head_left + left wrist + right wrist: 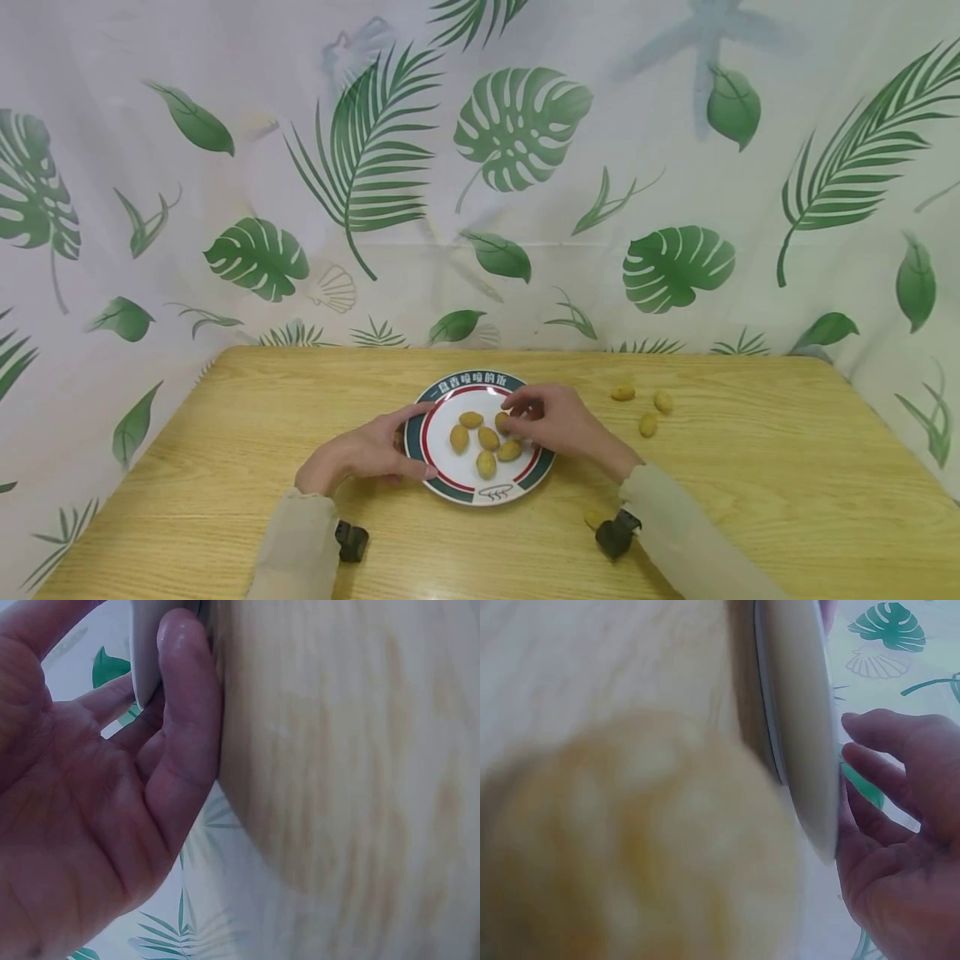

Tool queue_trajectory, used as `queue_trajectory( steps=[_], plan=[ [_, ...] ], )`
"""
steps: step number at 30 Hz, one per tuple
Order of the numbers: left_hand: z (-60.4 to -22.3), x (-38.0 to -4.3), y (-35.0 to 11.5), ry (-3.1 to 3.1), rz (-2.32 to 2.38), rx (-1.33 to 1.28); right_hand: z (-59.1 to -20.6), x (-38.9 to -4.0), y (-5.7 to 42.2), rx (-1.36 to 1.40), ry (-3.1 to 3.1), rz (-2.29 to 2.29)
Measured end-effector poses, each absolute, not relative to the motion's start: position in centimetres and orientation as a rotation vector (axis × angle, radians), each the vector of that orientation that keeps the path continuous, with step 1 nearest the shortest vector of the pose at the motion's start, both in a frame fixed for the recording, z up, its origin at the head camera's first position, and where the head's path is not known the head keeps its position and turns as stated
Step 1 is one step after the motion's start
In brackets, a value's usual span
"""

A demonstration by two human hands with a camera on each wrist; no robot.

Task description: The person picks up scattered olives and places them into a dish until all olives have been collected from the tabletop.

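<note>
A round white plate (504,396) with a dark green and red rim lies on the table. My left hand (371,446) holds its left side, thumb and fingers spread along the rim. In the left wrist view a curved finger (191,705) touches the plate edge (147,656). Over the plate's right side my right hand (558,421) pinches a small yellow-brown oval fruit (502,422) between thumb and fingertips. Several similar fruits (488,438) lie on the plate. From the right wrist, the plate's side (802,727) hides the fingertip contact of the right hand (900,832).
Three more oval fruits (648,424) lie on the wooden table (750,467) to the right. Another fruit (594,518) sits beside the right wrist camera (618,535), large and blurred in its view. One more (398,437) is partly hidden by the left hand. A leaf-patterned curtain (525,250) hangs behind.
</note>
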State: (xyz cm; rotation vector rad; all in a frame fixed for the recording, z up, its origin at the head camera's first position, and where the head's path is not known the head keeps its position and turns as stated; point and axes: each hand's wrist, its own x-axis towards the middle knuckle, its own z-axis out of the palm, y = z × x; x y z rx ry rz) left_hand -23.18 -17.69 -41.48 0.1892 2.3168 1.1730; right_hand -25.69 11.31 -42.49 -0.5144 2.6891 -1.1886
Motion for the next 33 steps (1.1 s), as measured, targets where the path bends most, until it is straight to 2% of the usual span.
queue_trajectory(
  steps=[10, 33],
  plan=[
    [-41.4, -23.2, -17.6, 2.311, 1.177, 0.195, -42.0, -25.2, 12.6, -0.677, 2.652, -1.227],
    [-41.4, -23.2, -17.6, 2.321, 1.161, 0.207, -41.3, -23.9, 16.4, -0.739, 2.647, -1.313]
  ],
)
